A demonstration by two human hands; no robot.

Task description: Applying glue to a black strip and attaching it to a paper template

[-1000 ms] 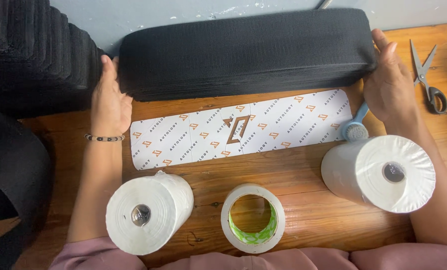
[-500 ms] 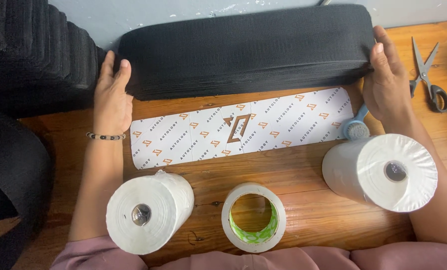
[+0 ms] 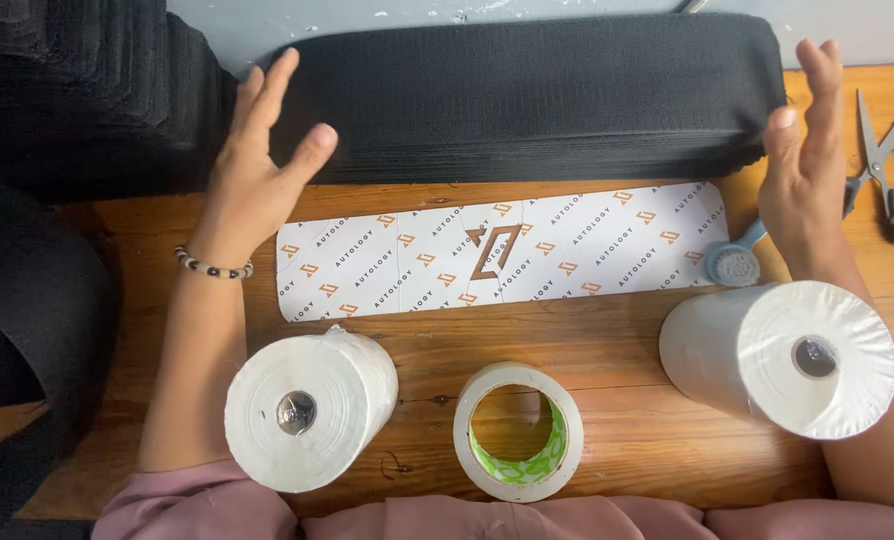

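Lifted off the ends of the long black fabric stack [image 3: 527, 95] since a moment ago: left hand [image 3: 257, 170] and right hand [image 3: 807, 160], fingers spread, gripping nothing. Stack squared along the table's far edge, just behind a white patterned strip [image 3: 502, 250]. Nearer: two white rolls, tape ring [image 3: 518, 431], scissors [image 3: 882, 170].

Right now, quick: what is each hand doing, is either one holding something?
Left hand: open, fingers spread, holding nothing, at the left end of the black fabric stack.
Right hand: open, holding nothing, at the stack's right end.
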